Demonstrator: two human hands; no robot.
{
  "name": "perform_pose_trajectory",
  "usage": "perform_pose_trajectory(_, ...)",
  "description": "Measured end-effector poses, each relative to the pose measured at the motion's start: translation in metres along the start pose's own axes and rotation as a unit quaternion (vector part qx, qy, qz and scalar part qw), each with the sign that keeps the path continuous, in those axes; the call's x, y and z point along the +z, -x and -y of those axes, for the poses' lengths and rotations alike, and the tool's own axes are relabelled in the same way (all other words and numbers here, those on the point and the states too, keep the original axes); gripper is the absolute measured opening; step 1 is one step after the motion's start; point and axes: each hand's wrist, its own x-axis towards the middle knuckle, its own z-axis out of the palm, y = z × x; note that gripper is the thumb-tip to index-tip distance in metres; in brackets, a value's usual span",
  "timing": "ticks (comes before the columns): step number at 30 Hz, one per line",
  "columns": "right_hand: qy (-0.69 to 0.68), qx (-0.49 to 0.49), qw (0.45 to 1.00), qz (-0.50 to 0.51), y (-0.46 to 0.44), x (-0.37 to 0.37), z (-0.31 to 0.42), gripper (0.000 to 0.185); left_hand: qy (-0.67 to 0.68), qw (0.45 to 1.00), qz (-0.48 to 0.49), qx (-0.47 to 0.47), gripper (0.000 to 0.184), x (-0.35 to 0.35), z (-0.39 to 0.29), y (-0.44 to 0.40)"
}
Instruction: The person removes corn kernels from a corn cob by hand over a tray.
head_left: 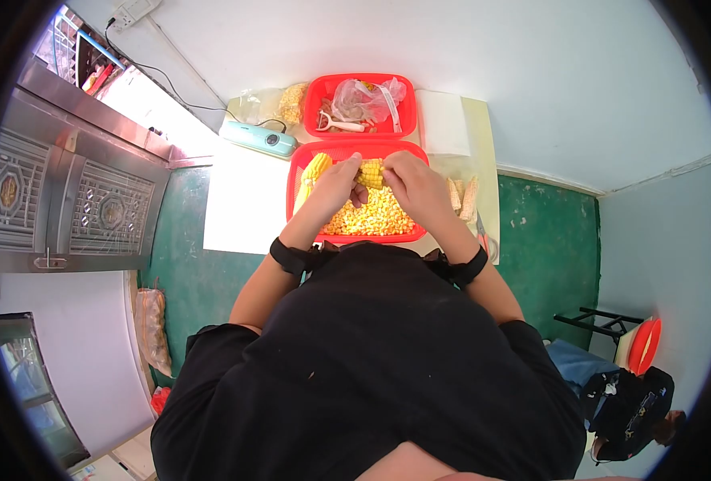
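Left hand [340, 183]: grip curled round corn cob [371, 174]
Right hand [416, 184]: grip pinching cob's other end
Kernels [369, 215]: in red basket [339, 149]

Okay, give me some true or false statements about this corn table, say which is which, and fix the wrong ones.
1. The left hand and right hand are both on one corn cob. True.
2. The white peeler lies among the loose kernels. False: the white peeler is in the farther red basket.
3. Pale, bare cobs lie to the right of the nearer red basket. True.
4. The turquoise device sits right of both baskets. False: it is on their left.
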Motion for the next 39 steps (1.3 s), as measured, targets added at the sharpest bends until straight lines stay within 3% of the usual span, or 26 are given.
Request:
perform_pose_trajectory(6,-0.186,0.202,0.961,-0.033,0.003,0.000,-0.019,0.021,-0.013,1.000,-0.015,0.012,0.046,-0.001,0.000,-0.001)
perform_pose_trajectory(9,-0.115,0.152,0.982,-0.016,0.008,0.001,-0.037,0.029,-0.001,0.999,-0.041,0.021,0.049,-0.005,0.002,-0.004)
perform_pose_trajectory(12,-0.195,0.188,0.962,-0.036,0.008,0.006,-0.025,0.040,0.011,0.999,-0.043,0.019,0.050,-0.005,0.001,-0.003)
perform_pose_trajectory(15,-0.157,0.103,0.981,0.057,0.002,-0.006,-0.007,0.045,-0.001,1.000,0.001,0.001,0.050,-0.004,0.000,-0.003)
perform_pose_trajectory(18,-0.193,0.142,0.964,0.113,0.002,0.001,-0.009,0.049,-0.044,0.999,0.031,0.006,0.052,0.006,-0.008,0.002)
perform_pose_trajectory(21,-0.325,0.206,0.914,0.130,0.003,0.006,-0.016,0.048,-0.064,0.997,0.034,0.015,0.050,0.007,-0.013,0.005)
perform_pose_trajectory(24,-0.412,0.276,0.853,0.163,0.001,-0.001,-0.012,0.045,-0.071,0.992,0.051,0.086,0.044,0.009,-0.009,0.005)
perform_pose_trajectory(27,-0.446,0.324,0.820,0.156,0.001,-0.004,-0.015,0.043,-0.068,0.989,0.081,0.100,0.037,0.007,-0.008,0.004)
perform_pose_trajectory(33,-0.521,0.322,0.776,0.148,0.002,-0.009,-0.016,0.038,-0.072,0.992,0.074,0.078,0.034,0.012,-0.014,0.007)
perform_pose_trajectory(39,-0.519,0.286,0.784,0.183,0.004,-0.015,-0.019,0.036,-0.042,0.991,0.084,0.091,0.039,0.011,-0.010,0.006)
